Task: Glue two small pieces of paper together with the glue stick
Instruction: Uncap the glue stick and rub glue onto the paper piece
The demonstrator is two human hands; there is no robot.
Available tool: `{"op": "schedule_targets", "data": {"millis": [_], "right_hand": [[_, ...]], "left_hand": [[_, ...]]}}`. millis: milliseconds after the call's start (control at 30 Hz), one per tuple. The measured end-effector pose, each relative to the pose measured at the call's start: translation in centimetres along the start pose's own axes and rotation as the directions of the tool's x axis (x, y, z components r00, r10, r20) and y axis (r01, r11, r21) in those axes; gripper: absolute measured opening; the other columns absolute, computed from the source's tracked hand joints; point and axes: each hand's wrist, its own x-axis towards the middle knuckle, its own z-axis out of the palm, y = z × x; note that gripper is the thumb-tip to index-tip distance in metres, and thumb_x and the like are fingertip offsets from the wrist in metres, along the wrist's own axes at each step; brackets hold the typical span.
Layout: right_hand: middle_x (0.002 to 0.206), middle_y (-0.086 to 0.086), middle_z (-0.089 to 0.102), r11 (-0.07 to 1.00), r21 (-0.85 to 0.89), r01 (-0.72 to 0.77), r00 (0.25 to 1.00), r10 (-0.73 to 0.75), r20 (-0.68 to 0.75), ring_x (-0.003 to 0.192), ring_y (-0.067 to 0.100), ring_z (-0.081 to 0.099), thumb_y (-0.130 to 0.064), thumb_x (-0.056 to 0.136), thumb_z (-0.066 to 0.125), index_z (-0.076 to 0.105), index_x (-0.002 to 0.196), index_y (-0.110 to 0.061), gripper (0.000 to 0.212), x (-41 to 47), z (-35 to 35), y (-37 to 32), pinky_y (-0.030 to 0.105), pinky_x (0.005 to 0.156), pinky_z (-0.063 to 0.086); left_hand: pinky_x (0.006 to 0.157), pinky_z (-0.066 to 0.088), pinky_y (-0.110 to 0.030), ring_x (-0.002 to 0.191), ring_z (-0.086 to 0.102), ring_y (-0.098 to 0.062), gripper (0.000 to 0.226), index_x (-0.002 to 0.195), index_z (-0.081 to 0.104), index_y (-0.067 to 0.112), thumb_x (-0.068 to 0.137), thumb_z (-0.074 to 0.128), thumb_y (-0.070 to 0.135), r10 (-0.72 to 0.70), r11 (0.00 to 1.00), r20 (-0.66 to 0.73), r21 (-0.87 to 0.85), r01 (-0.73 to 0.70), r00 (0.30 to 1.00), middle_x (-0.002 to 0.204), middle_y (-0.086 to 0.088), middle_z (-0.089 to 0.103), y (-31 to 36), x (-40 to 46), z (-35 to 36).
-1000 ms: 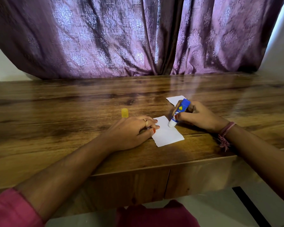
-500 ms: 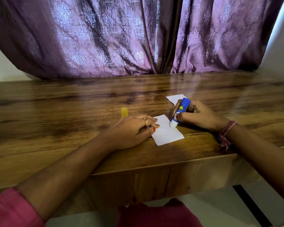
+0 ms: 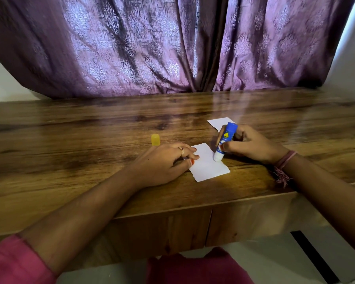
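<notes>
A small white paper [image 3: 208,166] lies flat near the front of the wooden desk [image 3: 90,128]. My left hand [image 3: 164,162] rests on the desk with its fingertips pressing down the paper's left edge. My right hand [image 3: 252,145] grips a blue glue stick [image 3: 225,140], tilted, with its white tip touching the paper's upper right edge. A second white paper [image 3: 219,123] lies farther back, partly hidden behind the glue stick and my right hand.
The glue stick's yellow cap [image 3: 155,139] stands upright on the desk just behind my left hand. A purple patterned curtain [image 3: 172,44] hangs behind the desk. The desk's front edge has drawer fronts [image 3: 244,220] below it.
The glue stick's tip has slid slightly along the paper's upper right edge, and the stick now stands a little more upright. My left hand stays pressed on the paper.
</notes>
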Motion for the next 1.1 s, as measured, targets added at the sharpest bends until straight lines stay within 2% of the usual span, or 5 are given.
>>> {"op": "schedule_targets", "data": {"millis": [333, 500, 633, 833, 1100], "right_hand": [[0.065, -0.011, 0.067, 1.000, 0.014, 0.010, 0.999, -0.011, 0.047, 0.060, -0.003, 0.057, -0.003, 0.075, 0.056, 0.062, 0.078, -0.008, 0.008, -0.29, -0.15, -0.17, 0.007, 0.061, 0.042], [0.063, -0.014, 0.067, 0.999, 0.030, 0.016, 0.999, -0.017, 0.039, 0.056, -0.005, 0.057, -0.003, 0.077, 0.055, 0.061, 0.080, -0.008, 0.008, -0.28, 0.00, -0.08, 0.004, 0.057, 0.040], [0.066, -0.010, 0.066, 1.000, 0.025, 0.014, 0.996, -0.016, 0.084, 0.059, -0.003, 0.055, -0.001, 0.075, 0.055, 0.061, 0.076, -0.012, 0.013, -0.41, -0.17, -0.13, 0.008, 0.060, 0.041], [0.069, -0.007, 0.066, 1.000, 0.014, 0.025, 0.996, -0.026, 0.088, 0.066, 0.003, 0.056, -0.003, 0.074, 0.057, 0.063, 0.076, -0.015, 0.013, -0.42, -0.22, -0.01, 0.014, 0.066, 0.044], [0.069, -0.006, 0.066, 1.000, 0.003, 0.021, 0.995, -0.021, 0.102, 0.067, 0.004, 0.057, -0.002, 0.073, 0.056, 0.062, 0.075, -0.011, 0.011, -0.43, -0.21, -0.06, 0.016, 0.068, 0.045]], "left_hand": [[0.083, 0.040, -0.022, 0.115, 0.050, -0.002, 0.033, 0.117, 0.062, 0.026, 0.096, 0.040, 0.040, 0.008, 1.000, 0.003, 0.009, -0.009, 1.000, 0.136, 0.012, 0.052, -0.08, 0.04, 0.01], [0.079, 0.037, -0.014, 0.113, 0.049, 0.001, 0.039, 0.118, 0.061, 0.028, 0.093, 0.036, 0.044, 0.003, 1.000, 0.005, 0.011, -0.003, 1.000, 0.136, 0.014, 0.052, -0.02, 0.14, 0.00], [0.076, 0.030, -0.006, 0.108, 0.044, 0.007, 0.034, 0.118, 0.061, 0.028, 0.095, 0.039, 0.041, 0.007, 1.000, 0.010, 0.024, -0.008, 1.000, 0.136, 0.014, 0.051, -0.12, 0.14, -0.02], [0.084, 0.045, -0.025, 0.113, 0.050, 0.000, 0.041, 0.118, 0.061, 0.029, 0.092, 0.035, 0.046, -0.013, 1.000, 0.009, 0.026, 0.013, 1.000, 0.136, 0.016, 0.051, 0.05, 0.09, -0.11], [0.079, 0.041, -0.020, 0.111, 0.048, 0.003, 0.031, 0.119, 0.060, 0.031, 0.097, 0.041, 0.040, -0.014, 1.000, 0.017, 0.024, 0.013, 1.000, 0.137, 0.017, 0.050, -0.22, 0.22, -0.01]]}}
